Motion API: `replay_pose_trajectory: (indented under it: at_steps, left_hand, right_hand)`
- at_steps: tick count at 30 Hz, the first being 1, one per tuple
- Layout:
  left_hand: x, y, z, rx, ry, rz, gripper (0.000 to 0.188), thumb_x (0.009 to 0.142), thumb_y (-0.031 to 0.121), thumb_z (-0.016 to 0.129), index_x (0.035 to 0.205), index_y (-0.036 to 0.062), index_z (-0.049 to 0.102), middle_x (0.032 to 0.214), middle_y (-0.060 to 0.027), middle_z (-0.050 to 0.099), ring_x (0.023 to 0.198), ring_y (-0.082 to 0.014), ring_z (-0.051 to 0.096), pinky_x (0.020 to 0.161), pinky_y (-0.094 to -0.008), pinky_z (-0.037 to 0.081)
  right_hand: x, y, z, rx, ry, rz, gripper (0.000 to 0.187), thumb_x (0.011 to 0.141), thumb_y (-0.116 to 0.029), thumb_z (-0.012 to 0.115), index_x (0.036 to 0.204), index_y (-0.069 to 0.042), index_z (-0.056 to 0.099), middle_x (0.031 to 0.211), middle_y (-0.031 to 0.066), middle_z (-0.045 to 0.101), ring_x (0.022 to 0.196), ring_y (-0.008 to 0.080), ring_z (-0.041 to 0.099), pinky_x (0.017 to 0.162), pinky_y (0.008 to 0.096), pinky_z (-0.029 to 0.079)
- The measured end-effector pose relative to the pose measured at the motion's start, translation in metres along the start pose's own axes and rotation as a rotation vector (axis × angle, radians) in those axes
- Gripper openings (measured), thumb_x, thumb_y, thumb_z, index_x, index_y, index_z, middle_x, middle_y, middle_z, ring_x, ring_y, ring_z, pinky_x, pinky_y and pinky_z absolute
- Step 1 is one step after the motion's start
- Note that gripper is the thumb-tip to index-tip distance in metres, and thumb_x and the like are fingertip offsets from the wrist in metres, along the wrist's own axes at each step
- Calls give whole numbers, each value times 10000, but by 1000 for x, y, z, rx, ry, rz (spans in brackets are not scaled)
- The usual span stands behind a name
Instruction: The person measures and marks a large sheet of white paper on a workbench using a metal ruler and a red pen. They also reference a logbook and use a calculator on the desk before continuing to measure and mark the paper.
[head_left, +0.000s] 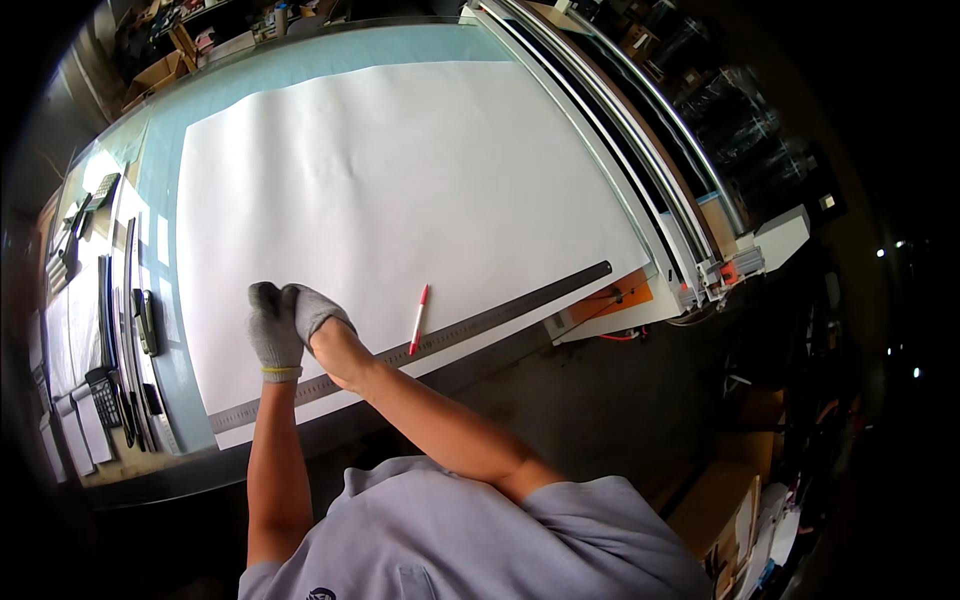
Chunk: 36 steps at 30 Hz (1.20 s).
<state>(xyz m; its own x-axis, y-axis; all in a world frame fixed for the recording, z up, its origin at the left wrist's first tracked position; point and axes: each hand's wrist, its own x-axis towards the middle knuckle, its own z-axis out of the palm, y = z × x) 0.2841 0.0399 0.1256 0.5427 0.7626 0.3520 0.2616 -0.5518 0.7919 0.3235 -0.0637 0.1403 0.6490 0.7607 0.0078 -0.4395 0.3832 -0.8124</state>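
Observation:
My left hand [272, 335] wears a grey knit glove with dark fingertips and a yellow band at the cuff. Against it is my right hand [322, 318], grey knit fabric over its fingers, the heel and wrist bare. Both hands are closed and touch at the fingertips above a big white sheet [400, 180]; whatever lies between them is hidden. Below them a long steel ruler [480, 325] runs slantwise along the sheet's near edge. To their right, a red-and-white pen [419, 320] lies with its lower end at the ruler.
On the left of the table lie a calculator [103, 192], a second calculator [104, 398], a dark cutter-like tool [146, 322] and several long strips. A metal rail assembly [620, 130] borders the table's right side. Cardboard [720, 500] stands at the lower right.

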Motion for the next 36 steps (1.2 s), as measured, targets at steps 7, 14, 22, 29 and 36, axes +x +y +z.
replay_pose_trajectory:
  at_steps: [7, 14, 22, 29, 36]
  left_hand:
    - [78, -145, -146, -45, 471, -191, 155, 1014, 130, 621, 993, -20, 587, 908, -111, 665, 743, -171, 644, 686, -317, 581]
    - [3, -169, -168, -317, 282, -233, 199, 981, 184, 695, 938, 21, 589, 909, -1, 602, 822, -103, 557, 744, -263, 493]
    - [-53, -70, -139, -409, 144, -178, 189, 977, 179, 697, 926, 43, 577, 873, 22, 554, 784, -84, 510, 698, -245, 455]
    - [-55, -23, -129, -435, 183, -264, 184, 977, 177, 693, 909, 62, 566, 833, 40, 515, 733, -54, 455, 623, -206, 387]
    - [-57, -43, -121, -387, 191, -192, 170, 978, 167, 683, 905, 72, 562, 817, 46, 504, 683, -43, 432, 553, -200, 337]
  right_hand:
    - [-106, -171, 7, -119, -768, 215, 615, 1005, -440, 613, 1423, -7, 485, 1336, 158, 601, 1259, 303, 570, 1114, 430, 390]
    - [-87, -244, 88, 727, -783, -802, 671, 935, -620, 597, 1209, -20, 476, 973, 146, 608, 836, 219, 623, 815, 373, 416]
    - [-136, -238, 92, 593, -829, -589, 641, 948, -591, 592, 1219, -20, 483, 970, 141, 611, 846, 222, 622, 839, 383, 415]
    - [-140, -235, 91, 589, -815, -554, 616, 959, -566, 588, 1228, -21, 490, 967, 137, 613, 855, 224, 621, 860, 391, 415]
    - [-145, -238, 88, 585, -821, -558, 590, 969, -540, 584, 1236, -21, 497, 964, 132, 615, 864, 226, 620, 881, 399, 414]
